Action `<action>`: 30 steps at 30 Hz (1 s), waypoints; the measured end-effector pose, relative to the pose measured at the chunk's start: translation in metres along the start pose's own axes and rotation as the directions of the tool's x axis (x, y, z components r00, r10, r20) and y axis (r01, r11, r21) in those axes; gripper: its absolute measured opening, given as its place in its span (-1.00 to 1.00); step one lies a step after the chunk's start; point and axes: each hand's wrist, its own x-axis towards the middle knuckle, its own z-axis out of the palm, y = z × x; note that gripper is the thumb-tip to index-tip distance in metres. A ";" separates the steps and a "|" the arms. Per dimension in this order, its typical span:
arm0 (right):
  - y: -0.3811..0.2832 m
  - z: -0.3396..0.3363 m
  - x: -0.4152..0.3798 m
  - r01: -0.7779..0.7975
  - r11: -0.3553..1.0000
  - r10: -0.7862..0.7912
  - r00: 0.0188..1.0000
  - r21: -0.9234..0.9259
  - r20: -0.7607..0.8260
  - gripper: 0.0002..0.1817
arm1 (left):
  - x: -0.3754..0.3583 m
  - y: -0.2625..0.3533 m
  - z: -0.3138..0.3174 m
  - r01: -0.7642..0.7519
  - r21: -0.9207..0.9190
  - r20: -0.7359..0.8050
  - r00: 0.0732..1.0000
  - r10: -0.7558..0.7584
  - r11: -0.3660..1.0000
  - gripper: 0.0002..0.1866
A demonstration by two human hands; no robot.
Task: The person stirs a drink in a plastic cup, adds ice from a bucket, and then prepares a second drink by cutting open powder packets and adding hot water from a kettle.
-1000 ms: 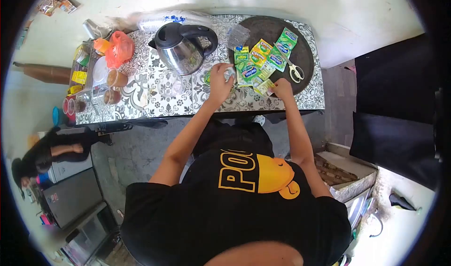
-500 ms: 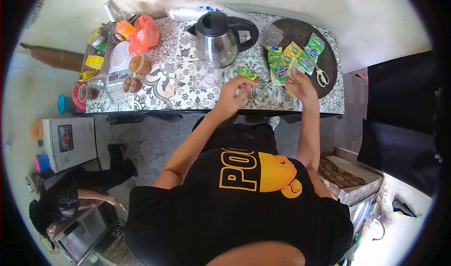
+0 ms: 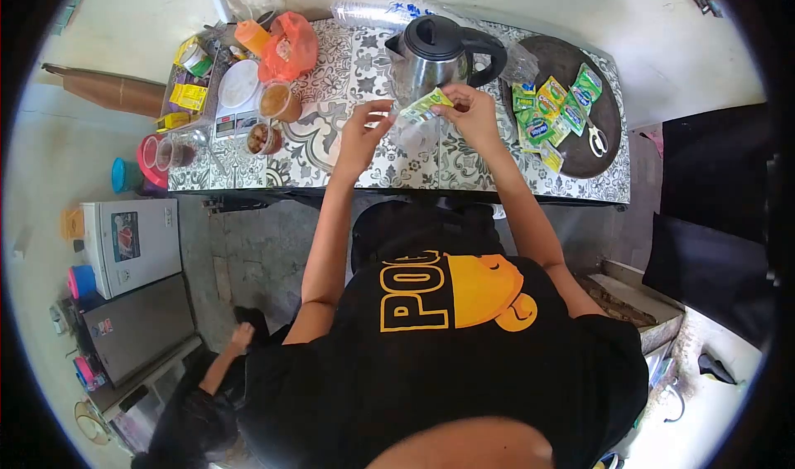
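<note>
My right hand (image 3: 474,119) pinches a green-and-white sachet (image 3: 426,106) by its right end, in front of the electric kettle (image 3: 431,55). The sachet is tilted, its left end lower. My left hand (image 3: 361,137) is just left of it, thumb and fingers apart, with nothing visible between them. Below the sachet stands a clear plastic cup (image 3: 419,139), partly hidden. On the right, several green and orange sachets (image 3: 538,128) lie on a dark round tray (image 3: 609,104). White-handled scissors (image 3: 597,143) rest among them.
At left on the patterned table (image 3: 331,171) are two cups of brown liquid (image 3: 280,102), a kitchen scale (image 3: 238,123), a red plastic bag (image 3: 291,46) and an orange-capped bottle (image 3: 252,36). A plastic-wrapped roll (image 3: 364,13) lies at the back. Another person (image 3: 203,407) is low at left.
My right hand has moved left from the tray to in front of the kettle and now holds the green sachet. My left hand has moved left, away from the green packet. The other person has shifted.
</note>
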 end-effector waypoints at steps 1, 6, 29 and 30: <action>0.000 0.000 0.002 -0.073 0.996 0.072 0.997 0.056 0.020 -0.80 | 0.001 -0.003 0.003 0.013 -0.033 0.034 0.999 -0.012 0.999 -0.70; 0.003 -0.001 0.004 -0.154 0.983 0.152 0.988 0.103 0.033 -0.83 | 0.010 -0.016 0.016 -0.002 -0.139 0.078 0.997 0.013 0.990 -0.64; -0.014 -0.009 0.010 -0.011 0.978 0.038 0.991 -0.206 0.130 -0.73 | 0.026 0.012 0.001 -0.194 0.331 0.125 0.979 0.161 0.923 -0.81; -0.013 -0.007 0.011 -0.012 0.979 0.040 0.990 -0.203 0.132 -0.73 | 0.024 0.009 0.001 -0.223 0.374 0.127 0.974 0.188 0.900 -0.80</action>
